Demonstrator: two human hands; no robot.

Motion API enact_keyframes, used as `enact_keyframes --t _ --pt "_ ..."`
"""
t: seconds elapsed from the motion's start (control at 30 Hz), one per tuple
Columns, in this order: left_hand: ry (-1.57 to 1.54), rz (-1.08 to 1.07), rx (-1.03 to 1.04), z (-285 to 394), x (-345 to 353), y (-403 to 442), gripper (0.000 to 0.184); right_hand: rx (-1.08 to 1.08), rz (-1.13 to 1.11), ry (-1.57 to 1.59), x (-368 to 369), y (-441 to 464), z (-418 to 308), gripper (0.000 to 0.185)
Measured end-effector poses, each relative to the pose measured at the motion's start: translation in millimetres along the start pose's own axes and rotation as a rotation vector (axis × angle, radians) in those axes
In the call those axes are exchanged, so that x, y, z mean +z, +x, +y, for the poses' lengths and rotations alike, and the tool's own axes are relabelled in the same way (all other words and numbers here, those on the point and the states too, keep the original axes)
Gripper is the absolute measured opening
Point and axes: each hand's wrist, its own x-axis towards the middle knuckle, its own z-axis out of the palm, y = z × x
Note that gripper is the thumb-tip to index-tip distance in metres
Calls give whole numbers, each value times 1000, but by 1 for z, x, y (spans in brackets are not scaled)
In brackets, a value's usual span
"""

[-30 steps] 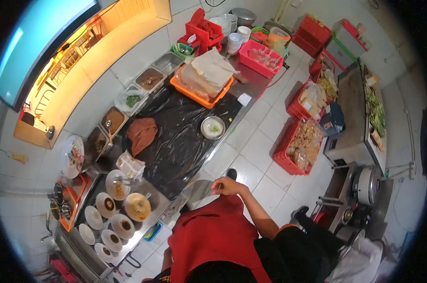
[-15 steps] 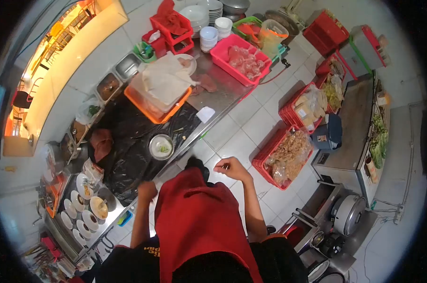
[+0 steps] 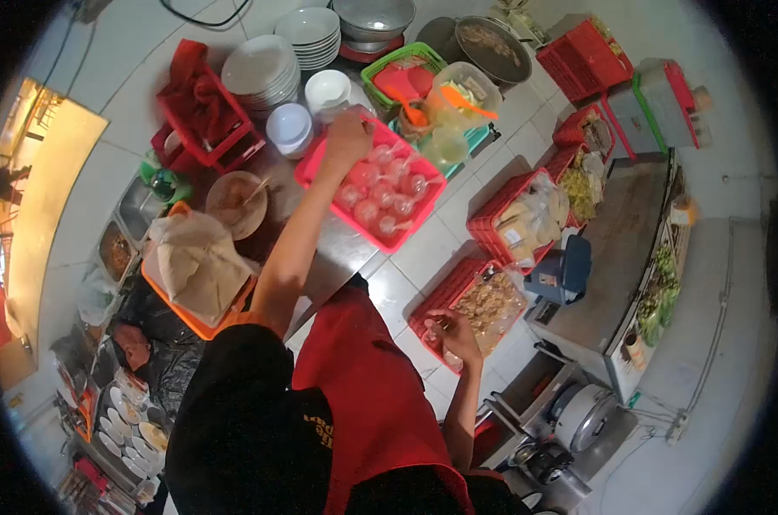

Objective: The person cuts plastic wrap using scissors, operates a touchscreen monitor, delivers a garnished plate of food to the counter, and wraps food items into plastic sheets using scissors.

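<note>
Left grip (image 3: 349, 142): at pink tray (image 3: 416, 225), I can't tell if closed.
Clear bags (image 3: 384, 190): inside, beside my left grip.
Right grip (image 3: 451, 333): above red crate (image 3: 426, 345), state unclear.

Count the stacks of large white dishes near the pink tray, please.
2, both beyond the left hand: one stack beside the red basket, another beside the metal pot. Others may be hidden.

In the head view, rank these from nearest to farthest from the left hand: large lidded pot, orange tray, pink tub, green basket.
From the left hand:
1. Pink tub: directly beneath it.
2. Green basket: just beyond the tub, on the counter.
3. Orange tray: on the counter, left.
4. Large lidded pot: far right.
</note>
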Motion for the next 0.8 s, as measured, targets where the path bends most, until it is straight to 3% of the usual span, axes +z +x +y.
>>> enact_keyframes --t 0.07,0.1,0.13,0.2,0.27,0.3,0.37,0.43,0.5,0.57,0.63,0.67,0.73,0.77,0.8 --pt "-377 -215 -167 -37 66 32 21 29 -4 -3 -33 20 -35 24" --pt "-380 -214 -178 -40 81 36 21 41 -2 8 -47 33 -55 25" --pt "-380 -151 -254 -39 91 32 23 -185 -6 6 -54 57 -77 24" --pt "-352 -36 -326 -13 87 19 25 -328 6 -205 -70 129 -135 23" --pt "-328 -63 -329 -1 84 9 23 -672 91 -303 -62 197 -246 25" --pt "-302 -76 -327 2 79 1 22 -712 69 -302 -60 236 -279 20" --pt "-372 -63 -295 15 66 -12 21 -636 16 -361 -58 319 -326 29" --pt "-433 -45 -263 35 44 -22 19 -670 78 -647 -64 406 -348 33" --pt "-342 -160 -450 60 19 -29 19 -407 -61 -963 -65 460 -388 40" --pt "-346 -128 -495 66 10 -46 20 -346 -290 -1310 -71 529 -386 53" --pt "-351 -81 -549 67 6 -56 21 -545 -299 -1470 -90 607 -340 68" --pt "-379 -9 -574 68 9 -64 21 -573 -345 -1479 -83 605 -344 68" --pt "-399 92 -622 71 16 -73 22 -244 -394 -1542 -82 594 -360 74" --pt "-403 149 -655 76 18 -73 22 -258 -424 -1555 -84 596 -365 74" --pt "-409 199 -685 83 24 -73 22 -191 -606 -1283 -91 597 -367 70"
